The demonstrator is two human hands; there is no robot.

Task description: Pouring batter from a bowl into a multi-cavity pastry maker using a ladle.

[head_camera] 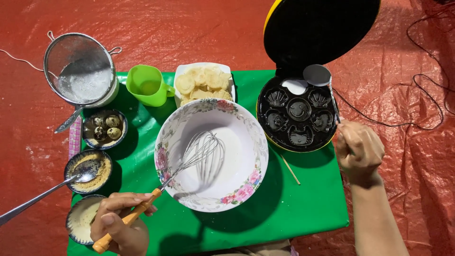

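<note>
Left hand (121,223): clenched around orange wooden handle of wire whisk (189,161); handle slanting from lower left up to right, wire loops resting inside floral mixing bowl (167,156), tilted against left wall.

Floral mixing bowl: white, pink flower rim, centre of green mat (294,204); thin white batter (232,151) pooled at bottom.

Right hand (359,150): closed on handle of metal ladle (317,76); ladle cup held over upper edge of moulded cake maker (297,116), just beside one mould filled with white batter.

Moulded cake maker: round, black plate, yellow rim, lid (317,28) hinged open and upright behind; seven shaped cavities, smiling face at centre; top cavity filled, others dark. Right of bowl, at mat's upper right part.

Thin wooden skewer (290,169): on mat, between bowl and cake maker, below maker's rim.

White dish of sliced banana (204,81): behind bowl, touching its far rim in view.

Green plastic jug (148,85): left of banana dish, handle pointing right.

Mesh sieve (80,68): set on white container at mat's upper left corner, dusted with white powder.

Small dark bowl of speckled quail eggs (105,128): left of mixing bowl.

Small dark bowl of brown crumbs (90,171): below egg bowl, metal spoon (42,194) lying in it, handle running off to lower left.

Small dark bowl of pale paste (80,219): at mat's lower left, partly hidden by left hand.

Red tarpaulin (189,28): beneath everything; black cable (417,90) trailing at right.
</note>
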